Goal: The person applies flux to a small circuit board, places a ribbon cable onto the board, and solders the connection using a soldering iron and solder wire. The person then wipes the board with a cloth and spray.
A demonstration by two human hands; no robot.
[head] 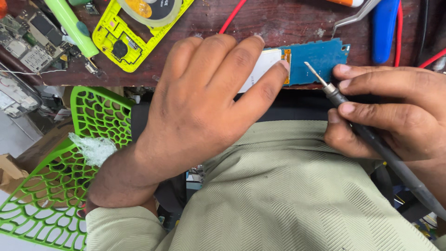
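The left hand (204,97) lay palm down over a blue printed circuit board with a white metal shield (320,58), fingers spread and pressing it flat at the near edge of the dark wooden workbench (278,21). The board sat right at that edge, its left half hidden under the fingers, so only the white shield's corner, a strip of orange contacts and the blue right end showed. The right hand (390,116) was clenched around a black-handled soldering iron with a thin metal tip (334,90), held like a pen; the tip hovered just over the board's lower right part, and whether it touched could not be told. The iron's dark cord ran off the lower right corner.

Open room was scant. A yellow plastic phone frame (125,32) lay well to the left, a pale green cylindrical tool (72,25) beside it, and bare grey phone boards (25,39) at the far left edge. Steel tweezers (355,16) and a blue plastic handle (383,28) crowded the upper right, both cut off by the top. Red wires (232,16) crossed the bench. A green lattice plastic chair (60,176) stood below left, partly behind the olive sleeve (278,195).
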